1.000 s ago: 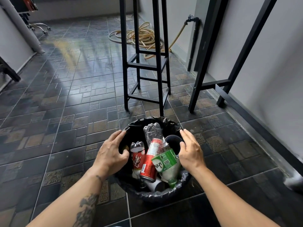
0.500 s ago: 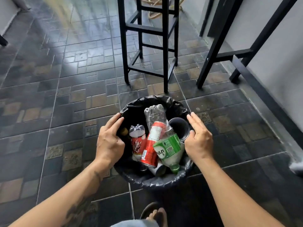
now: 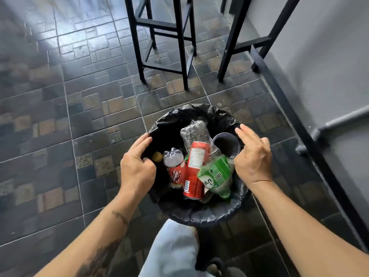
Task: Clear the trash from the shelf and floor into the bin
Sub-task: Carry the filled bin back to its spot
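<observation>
A round bin (image 3: 199,215) lined with a black bag stands on the tiled floor below me. Inside lie a red can (image 3: 194,174), a green-labelled bottle (image 3: 216,174), a red-labelled bottle (image 3: 175,169), a crushed clear bottle (image 3: 194,132) and a clear plastic cup (image 3: 226,144). My left hand (image 3: 137,168) is at the bin's left rim, fingers curled over the liner edge. My right hand (image 3: 252,158) lies over the right rim with its fingers straight and slightly apart, holding nothing.
A black metal stool frame (image 3: 185,56) stands just beyond the bin, and a slanted black leg (image 3: 229,47) to its right. A pale wall with a grey pipe (image 3: 339,118) runs along the right. My light trouser leg (image 3: 173,248) is right behind the bin.
My view has tilted down and the bin sits nearer my leg. My left fingers have curled tighter over the rim. My right fingers have lifted a little.
</observation>
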Motion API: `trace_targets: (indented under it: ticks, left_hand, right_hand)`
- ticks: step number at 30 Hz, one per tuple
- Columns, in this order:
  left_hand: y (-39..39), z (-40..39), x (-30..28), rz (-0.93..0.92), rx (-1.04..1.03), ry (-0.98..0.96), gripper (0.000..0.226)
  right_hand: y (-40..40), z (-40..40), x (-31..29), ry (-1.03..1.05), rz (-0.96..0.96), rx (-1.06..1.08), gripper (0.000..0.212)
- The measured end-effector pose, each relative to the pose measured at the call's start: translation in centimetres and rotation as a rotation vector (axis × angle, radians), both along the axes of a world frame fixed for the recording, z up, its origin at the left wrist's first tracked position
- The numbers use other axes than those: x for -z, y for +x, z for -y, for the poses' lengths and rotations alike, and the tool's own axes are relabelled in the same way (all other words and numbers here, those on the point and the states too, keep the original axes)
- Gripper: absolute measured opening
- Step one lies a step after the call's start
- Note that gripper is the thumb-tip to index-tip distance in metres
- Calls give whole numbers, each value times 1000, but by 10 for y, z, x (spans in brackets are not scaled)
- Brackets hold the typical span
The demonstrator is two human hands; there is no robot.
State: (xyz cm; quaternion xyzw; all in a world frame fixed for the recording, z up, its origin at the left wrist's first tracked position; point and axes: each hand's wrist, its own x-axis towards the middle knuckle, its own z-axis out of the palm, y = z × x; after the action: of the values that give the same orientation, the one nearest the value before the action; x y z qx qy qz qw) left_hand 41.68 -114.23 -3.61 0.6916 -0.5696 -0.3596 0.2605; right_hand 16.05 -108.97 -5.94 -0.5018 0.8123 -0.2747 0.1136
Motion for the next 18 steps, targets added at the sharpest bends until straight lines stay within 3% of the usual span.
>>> trace_targets:
  ticks: [11, 18]
  left_hand:
    - [17, -80, -292, 92, 366, -319, 67]
    - [11, -114, -431, -21, 535, -460, 55]
  right_hand:
    - [11, -141, -329, -58, -57, 129, 62]
    - [36, -241, -461, -194, -84, 340, 58]
